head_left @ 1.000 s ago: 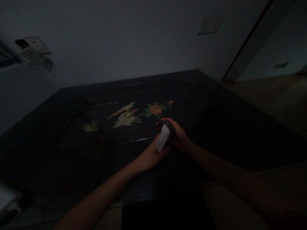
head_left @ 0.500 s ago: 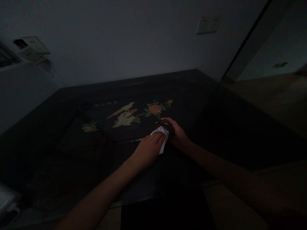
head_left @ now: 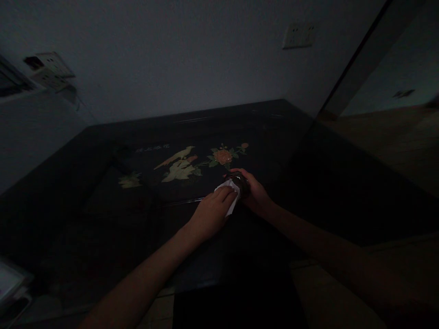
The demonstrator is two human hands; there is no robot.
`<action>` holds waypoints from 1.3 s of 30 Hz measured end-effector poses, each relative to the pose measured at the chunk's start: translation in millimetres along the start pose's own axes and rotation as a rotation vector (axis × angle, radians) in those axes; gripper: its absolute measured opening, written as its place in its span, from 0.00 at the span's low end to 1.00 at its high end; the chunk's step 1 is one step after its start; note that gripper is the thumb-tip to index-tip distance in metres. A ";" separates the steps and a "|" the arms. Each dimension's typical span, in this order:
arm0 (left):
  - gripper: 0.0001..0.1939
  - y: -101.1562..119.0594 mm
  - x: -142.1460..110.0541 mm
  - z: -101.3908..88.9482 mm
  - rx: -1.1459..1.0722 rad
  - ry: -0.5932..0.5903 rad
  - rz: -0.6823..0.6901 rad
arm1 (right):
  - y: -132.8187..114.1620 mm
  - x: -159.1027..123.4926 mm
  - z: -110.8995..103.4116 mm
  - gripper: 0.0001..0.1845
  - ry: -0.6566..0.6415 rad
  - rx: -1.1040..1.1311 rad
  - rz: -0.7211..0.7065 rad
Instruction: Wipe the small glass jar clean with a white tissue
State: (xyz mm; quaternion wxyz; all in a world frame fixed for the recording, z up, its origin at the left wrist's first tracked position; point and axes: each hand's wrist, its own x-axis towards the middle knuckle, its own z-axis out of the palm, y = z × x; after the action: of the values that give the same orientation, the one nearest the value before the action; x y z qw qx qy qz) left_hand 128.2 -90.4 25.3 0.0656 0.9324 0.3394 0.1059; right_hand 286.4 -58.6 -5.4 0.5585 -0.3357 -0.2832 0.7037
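My right hand (head_left: pixel 254 192) is wrapped round a small dark, shiny rounded object (head_left: pixel 241 179); the dim light hides its exact kind. With bent fingers my left hand (head_left: pixel 214 208) grips a white tissue (head_left: pixel 232 206) and presses it against the near left side of that object. Both hands are just above the front part of a dark, glossy tabletop (head_left: pixel 206 256). Beyond them, the surface bears a decoration of a pale bird (head_left: pixel 180 155), a red flower (head_left: pixel 222 156) and green leaves.
A white wall (head_left: pixel 192 55) rises behind the table, with a double socket (head_left: pixel 299 35) at right and more sockets (head_left: pixel 55 64) at left. A pale object (head_left: pixel 12 281) shows at the lower left edge. Wooden floor (head_left: pixel 404 132) lies to the right.
The left hand and tissue have shifted very slightly over the dark object, and less of the tissue's lower end shows. The right hand keeps its hold.
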 end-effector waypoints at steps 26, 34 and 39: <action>0.20 13.8 -2.2 7.6 -0.042 -0.036 -0.021 | -5.2 -4.0 5.3 0.12 0.026 -0.032 -0.002; 0.21 4.6 -1.3 4.3 0.321 -0.012 0.008 | -2.8 0.3 -0.2 0.12 0.010 0.011 0.031; 0.22 2.4 -0.4 4.4 0.297 0.021 0.005 | -1.6 1.3 -2.4 0.12 -0.011 0.018 0.025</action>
State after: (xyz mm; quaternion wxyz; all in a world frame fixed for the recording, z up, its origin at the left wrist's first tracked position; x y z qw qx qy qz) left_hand 130.4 -92.8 21.5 -0.0769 0.9316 0.3495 0.0642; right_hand 289.1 -56.9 -5.9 0.5511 -0.3301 -0.2759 0.7150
